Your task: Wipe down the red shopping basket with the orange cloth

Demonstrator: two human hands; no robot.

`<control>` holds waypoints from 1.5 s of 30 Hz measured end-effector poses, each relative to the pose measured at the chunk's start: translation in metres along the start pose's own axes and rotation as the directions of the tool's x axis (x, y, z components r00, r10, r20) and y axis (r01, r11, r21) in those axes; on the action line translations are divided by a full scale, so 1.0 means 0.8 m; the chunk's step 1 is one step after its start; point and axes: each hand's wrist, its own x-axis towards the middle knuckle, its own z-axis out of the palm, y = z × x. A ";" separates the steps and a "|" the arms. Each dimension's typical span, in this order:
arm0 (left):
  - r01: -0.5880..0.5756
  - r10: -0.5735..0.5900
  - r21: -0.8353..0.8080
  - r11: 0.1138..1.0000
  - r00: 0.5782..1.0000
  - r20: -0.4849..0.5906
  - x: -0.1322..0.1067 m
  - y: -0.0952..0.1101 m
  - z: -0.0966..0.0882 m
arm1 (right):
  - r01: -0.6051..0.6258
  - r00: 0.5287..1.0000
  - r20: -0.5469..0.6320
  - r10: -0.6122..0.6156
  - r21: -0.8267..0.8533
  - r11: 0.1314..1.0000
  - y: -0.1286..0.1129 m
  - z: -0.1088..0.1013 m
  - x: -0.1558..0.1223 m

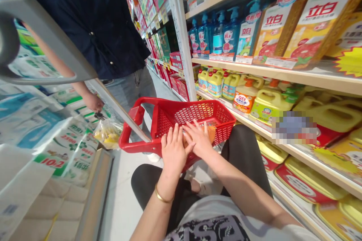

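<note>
Fingers (175, 132) are kept straight and a little parted at the near side of the red basket (226, 115); no firm grip is seen.
By the left hand (174, 154) and the right hand (200, 142), the orange item (211, 132) at the near side of the basket is partly hidden; whether it is touched cannot be told. With fingers so flat, it could easily be let slip. If the near rim were pressed too strongly, the basket could be tipped, and the grey handle (85, 70) could be knocked against the person (93, 34) standing close.
</note>
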 end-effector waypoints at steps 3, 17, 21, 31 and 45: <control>-0.003 0.002 -0.012 1.000 1.000 -0.011 -0.001 0.000 0.001 | -0.040 0.999 0.006 0.040 -0.022 0.999 0.034 -0.013 -0.005; 0.028 -0.028 -0.029 0.999 0.999 -0.029 -0.002 0.000 0.009 | -0.138 0.990 -0.051 0.135 -0.063 0.988 0.043 -0.010 0.000; 0.008 -0.008 -0.011 1.000 1.000 -0.015 -0.002 -0.001 0.008 | -0.039 0.999 -0.001 0.039 -0.002 0.999 -0.003 0.003 0.000; 0.017 -0.017 -0.016 1.000 1.000 -0.016 -0.002 0.002 0.005 | -0.028 1.000 -0.002 0.028 -0.003 1.000 0.007 -0.001 -0.002; 0.010 -0.009 0.015 1.000 1.000 -0.019 -0.001 0.003 0.003 | -0.020 1.000 -0.021 0.020 0.001 1.000 0.007 0.000 -0.004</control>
